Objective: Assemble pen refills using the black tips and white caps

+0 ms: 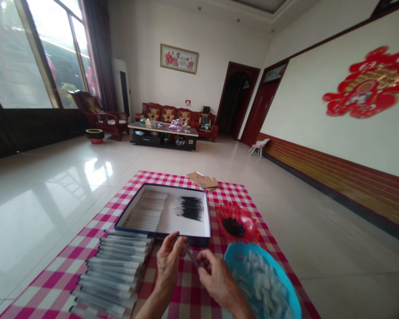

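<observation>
Pen barrel [191, 257] slants between left hand [168, 258] and right hand [217, 275], above bench [234, 194]. Left pinches far end; right, fingers curled, grips near end. Blue bowl [232, 253] just beside right hand.

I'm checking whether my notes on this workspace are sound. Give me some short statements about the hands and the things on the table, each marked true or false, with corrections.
1. The left hand and right hand hold one slim pen-like tube between them. True.
2. Small black pieces lie in the red bowl, just beyond the blue basin. True.
3. The blue basin stands left of both hands. False: it stands to their right.
4. Many pen-like sticks lie on the checked tablecloth, left of the left hand. True.
5. The tablecloth is green and yellow. False: its checks are pink and white.
</observation>
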### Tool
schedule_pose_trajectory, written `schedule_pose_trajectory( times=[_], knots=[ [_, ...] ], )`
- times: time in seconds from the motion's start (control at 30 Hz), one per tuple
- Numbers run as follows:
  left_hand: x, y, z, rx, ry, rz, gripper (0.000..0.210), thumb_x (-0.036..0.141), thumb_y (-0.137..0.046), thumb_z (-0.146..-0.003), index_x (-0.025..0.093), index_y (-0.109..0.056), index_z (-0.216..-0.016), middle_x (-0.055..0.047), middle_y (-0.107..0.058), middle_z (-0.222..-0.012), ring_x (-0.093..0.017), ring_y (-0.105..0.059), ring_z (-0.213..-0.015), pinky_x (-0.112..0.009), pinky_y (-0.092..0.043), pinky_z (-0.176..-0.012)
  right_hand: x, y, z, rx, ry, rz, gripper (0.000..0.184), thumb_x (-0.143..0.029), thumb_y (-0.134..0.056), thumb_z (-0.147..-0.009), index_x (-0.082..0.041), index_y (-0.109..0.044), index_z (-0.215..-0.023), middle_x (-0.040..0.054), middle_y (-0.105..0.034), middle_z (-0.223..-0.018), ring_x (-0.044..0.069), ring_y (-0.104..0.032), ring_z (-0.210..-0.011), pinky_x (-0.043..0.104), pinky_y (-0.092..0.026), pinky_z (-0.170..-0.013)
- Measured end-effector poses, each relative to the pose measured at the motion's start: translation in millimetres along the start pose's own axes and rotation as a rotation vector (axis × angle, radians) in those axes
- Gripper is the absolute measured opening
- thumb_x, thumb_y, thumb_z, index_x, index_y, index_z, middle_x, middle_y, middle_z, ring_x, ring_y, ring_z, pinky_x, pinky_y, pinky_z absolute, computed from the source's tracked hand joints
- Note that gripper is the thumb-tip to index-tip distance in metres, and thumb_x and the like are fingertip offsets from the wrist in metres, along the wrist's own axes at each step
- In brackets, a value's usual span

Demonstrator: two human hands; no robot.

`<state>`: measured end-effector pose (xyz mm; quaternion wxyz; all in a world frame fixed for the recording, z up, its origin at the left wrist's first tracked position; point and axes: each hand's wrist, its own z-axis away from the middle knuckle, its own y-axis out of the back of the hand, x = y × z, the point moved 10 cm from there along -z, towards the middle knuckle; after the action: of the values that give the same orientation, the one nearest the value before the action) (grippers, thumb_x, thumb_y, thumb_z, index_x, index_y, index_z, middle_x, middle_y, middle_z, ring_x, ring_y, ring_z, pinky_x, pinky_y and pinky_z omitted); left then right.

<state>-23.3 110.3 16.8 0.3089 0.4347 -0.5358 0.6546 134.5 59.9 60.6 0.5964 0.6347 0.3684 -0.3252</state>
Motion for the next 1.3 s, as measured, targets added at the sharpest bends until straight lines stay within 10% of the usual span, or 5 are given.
schedule_pose_trajectory(
  times=[0.3,0.47,0.8,1.1,1.3],
  knots=[
    [-29.3,-22.0,5.1,-0.289,0.148,-0.041,0.036,0.044,-0.08,-0.059,0.014,-0.067,-0.072,0.001,-0.062,-0.054,-0.011,-0.055,-0.047,-0.02,-0.043,-0.045,16.8,73.0,1.3,0.309,-0.095,-0.344,0.026,-0.034,-0.059,-0.074,-0.017,-0.057,-0.094,0.0034,-0.06,-0.079,0.016,-0.058,-0.064,0.025,-0.047,-0.054],
    [-46.3,-31.5,7.2,-0.43,0.132,-0.217,0.034,0.045,-0.074,-0.064,0.014,-0.069,-0.076,0.0,-0.062,-0.051,-0.012,-0.053,-0.043,-0.021,-0.041,-0.043,29.0,77.7,0.4,0.335,-0.1,-0.333,0.028,-0.033,-0.062,-0.073,-0.017,-0.058,-0.095,0.0026,-0.061,-0.077,0.017,-0.06,-0.065,0.026,-0.05,-0.056],
    [21.7,-46.0,36.1,-0.456,-0.793,-0.877,0.028,0.027,-0.049,-0.091,0.021,-0.063,-0.114,-0.008,-0.064,-0.098,-0.019,-0.063,-0.087,-0.03,-0.053,-0.076,29.2,50.8,-6.7,0.298,-0.099,-0.316,0.02,-0.033,-0.058,-0.075,-0.017,-0.059,-0.086,0.0017,-0.062,-0.072,0.017,-0.062,-0.063,0.026,-0.048,-0.055],
    [28.0,-59.0,47.4,-0.533,-0.915,-1.078,0.027,0.029,-0.043,-0.096,0.024,-0.065,-0.111,-0.003,-0.059,-0.076,-0.015,-0.056,-0.069,-0.025,-0.048,-0.064,21.7,49.2,-1.6,0.193,-0.112,-0.276,0.018,-0.031,-0.055,-0.079,-0.017,-0.06,-0.089,0.0009,-0.065,-0.073,0.015,-0.06,-0.062,0.023,-0.046,-0.053],
    [22.0,-61.7,49.4,-0.538,-0.906,-1.086,0.026,0.03,-0.043,-0.096,0.023,-0.065,-0.106,-0.003,-0.06,-0.077,-0.017,-0.056,-0.07,-0.026,-0.047,-0.065,35.7,130.5,14.9,0.455,-0.079,0.271,0.023,-0.032,-0.05,-0.081,-0.019,-0.068,-0.089,0.007,-0.072,-0.086,0.021,-0.066,-0.079,0.03,-0.049,-0.073]
  ],
)
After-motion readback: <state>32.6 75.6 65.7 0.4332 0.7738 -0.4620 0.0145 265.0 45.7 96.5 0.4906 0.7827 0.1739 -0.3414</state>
